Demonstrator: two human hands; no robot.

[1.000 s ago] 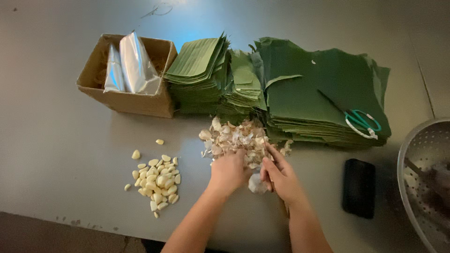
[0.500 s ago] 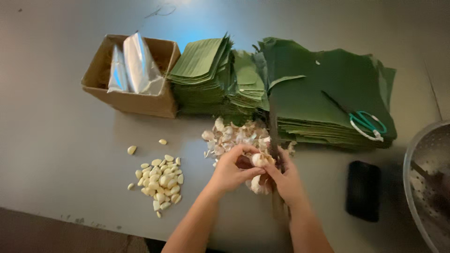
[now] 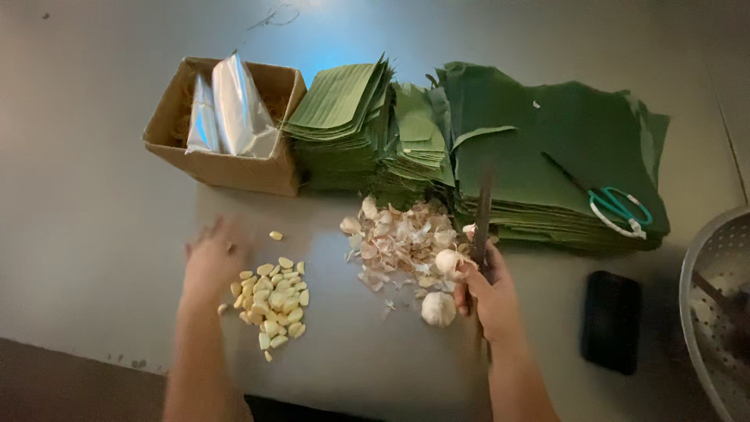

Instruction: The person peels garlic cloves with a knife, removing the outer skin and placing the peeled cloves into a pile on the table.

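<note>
My right hand (image 3: 489,291) grips a dark-bladed knife (image 3: 482,221) that points away from me, and a garlic bulb (image 3: 447,261) sits against its fingers. A second whole bulb (image 3: 438,309) lies on the grey table just left of that hand. Behind them is a heap of papery garlic skins (image 3: 400,237). My left hand (image 3: 212,262), blurred with fingers spread, hovers at the left edge of a pile of peeled yellow garlic cloves (image 3: 274,301). One clove (image 3: 276,235) lies apart, further back.
Stacks of cut green banana leaves (image 3: 484,144) fill the back of the table, with green-handled scissors (image 3: 618,209) on top. A cardboard box (image 3: 226,129) holding foil bags stands at back left. A black phone (image 3: 612,320) and a perforated metal colander (image 3: 716,305) are at right.
My left hand has left the garlic near my right hand and swung left to the peeled clove pile. The right hand stays put with the knife raised.
</note>
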